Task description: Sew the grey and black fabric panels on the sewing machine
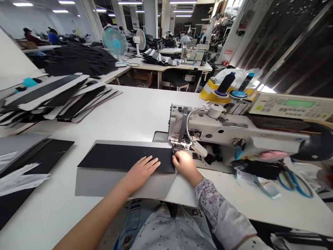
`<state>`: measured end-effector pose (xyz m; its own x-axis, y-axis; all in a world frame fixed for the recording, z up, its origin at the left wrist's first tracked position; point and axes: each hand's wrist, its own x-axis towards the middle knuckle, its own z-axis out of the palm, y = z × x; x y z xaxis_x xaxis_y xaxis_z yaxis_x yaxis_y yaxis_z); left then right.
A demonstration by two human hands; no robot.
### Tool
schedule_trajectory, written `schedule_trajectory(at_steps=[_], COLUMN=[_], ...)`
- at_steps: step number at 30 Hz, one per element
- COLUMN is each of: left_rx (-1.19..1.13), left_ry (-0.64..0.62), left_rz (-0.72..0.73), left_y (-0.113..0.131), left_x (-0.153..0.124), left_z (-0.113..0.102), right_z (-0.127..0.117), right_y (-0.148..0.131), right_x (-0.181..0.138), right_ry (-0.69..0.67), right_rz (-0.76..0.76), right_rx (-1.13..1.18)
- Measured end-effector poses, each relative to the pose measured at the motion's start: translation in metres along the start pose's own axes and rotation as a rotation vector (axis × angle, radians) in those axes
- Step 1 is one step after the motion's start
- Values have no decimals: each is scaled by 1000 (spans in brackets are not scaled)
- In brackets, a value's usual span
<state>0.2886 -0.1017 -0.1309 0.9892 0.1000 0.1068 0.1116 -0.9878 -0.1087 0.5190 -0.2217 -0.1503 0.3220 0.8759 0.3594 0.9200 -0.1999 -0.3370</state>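
A black fabric panel (117, 156) lies over a larger grey panel (99, 182) on the white table. My left hand (143, 170) rests flat on the black panel's near edge, its fingers spread. Under the head of the sewing machine (179, 121) is the right end of the panels, close to the presser foot (178, 147). There my right hand (184, 163) is closed, thumb and fingers pressed together at the black panel's right edge. What exactly they pinch is hidden.
Stacked cut pieces (65, 97) lie at the left, with more black and grey panels (39, 156) nearer me. Blue-handled scissors (296, 184) and a clear tape roll (267, 185) lie at the right. Thread cones (226, 85) and a control panel (293, 106) stand behind the machine.
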Motion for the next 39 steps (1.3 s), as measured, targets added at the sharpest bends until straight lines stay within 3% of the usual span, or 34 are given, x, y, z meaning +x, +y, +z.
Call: schedule_trajectory(at_steps=[8, 13, 16, 18, 20, 22, 24, 27, 29, 33, 39], left_rx=[-52, -202, -380, -484, -498, -398, -222, 23, 44, -86, -16], left_ry=[7, -47, -108, -110, -20, 91, 119, 36, -55, -160, -133], left_rz=[-250, -292, -209, -182, -306, -579, -878, -1227, -1373, -1501, -1473], left_y=[38, 38, 28, 12, -14, -45, -78, -117, -134, -152, -147], left_x=[68, 74, 70, 62, 44, 13, -26, -80, -102, -111, -105], left_z=[13, 9, 0, -5, -11, -16, -20, -26, -28, -32, -29], right_z=[-15, -25, -30, -28, -22, -13, -4, 4, 7, 7, 4], right_y=[-11, -25, -42, -56, -69, -82, -93, -101, -102, -101, -102], right_x=[10, 7, -9, -26, -46, -63, -74, -77, -75, -72, -69], right_ry=[-190, -202, -122, -90, -93, -111, -125, -135, -139, -155, -221], right_rz=[-87, -123, -153, -223, -337, -441, -493, -498, -492, -486, -458], right_rx=[-218, -173, -99, -31, 55, 130, 171, 191, 206, 239, 274])
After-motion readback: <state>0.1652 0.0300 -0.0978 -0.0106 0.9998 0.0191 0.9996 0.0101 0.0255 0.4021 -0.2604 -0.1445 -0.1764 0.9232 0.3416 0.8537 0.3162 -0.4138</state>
